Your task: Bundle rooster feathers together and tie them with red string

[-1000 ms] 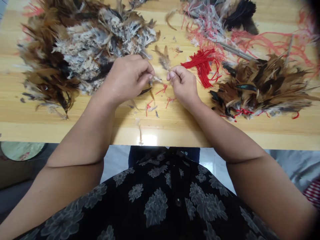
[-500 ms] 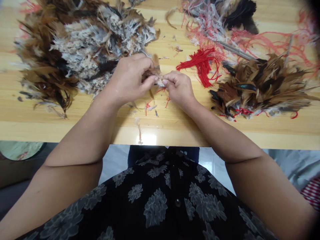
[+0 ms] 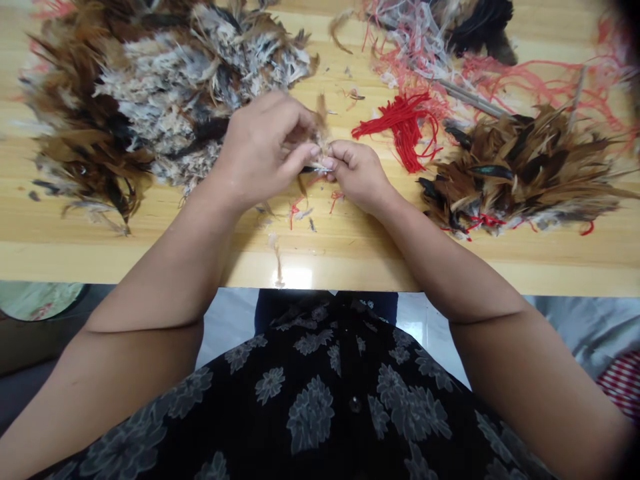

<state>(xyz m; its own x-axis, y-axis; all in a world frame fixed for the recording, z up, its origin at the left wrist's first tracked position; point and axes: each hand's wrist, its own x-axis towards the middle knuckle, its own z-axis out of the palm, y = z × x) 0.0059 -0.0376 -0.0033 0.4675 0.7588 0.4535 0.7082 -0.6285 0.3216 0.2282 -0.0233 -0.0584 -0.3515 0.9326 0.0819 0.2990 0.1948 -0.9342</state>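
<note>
Left hand (image 3: 265,150): fingers curled in, thumb and forefinger pinched narrow on a small tuft of brown and grey feathers (image 3: 320,123); fingertips touching those of the other hand.
Right hand (image 3: 357,175): drawn into a loose fist, thumb and forefinger nipped on the base of the same tuft, just above the light wooden tabletop (image 3: 350,257).
Tuft: upright between the two hands, tips pointing away from the body.
Under the hands: short scraps of red thread (image 3: 296,212), scattered.
Beside the right hand: hank of bright red thread (image 3: 400,123), near but apart.
Left: large loose heap of brown, black and grey-white feathers (image 3: 150,100), just behind the left hand, cut off at the top edge.
Right: bundle of brown and black feathers bound with red thread (image 3: 525,170).
Far edge: tangle of pink and white string (image 3: 425,47), cut off.
Hidden: tuft's base behind the fingertips; any thread there too blurred to tell.
</note>
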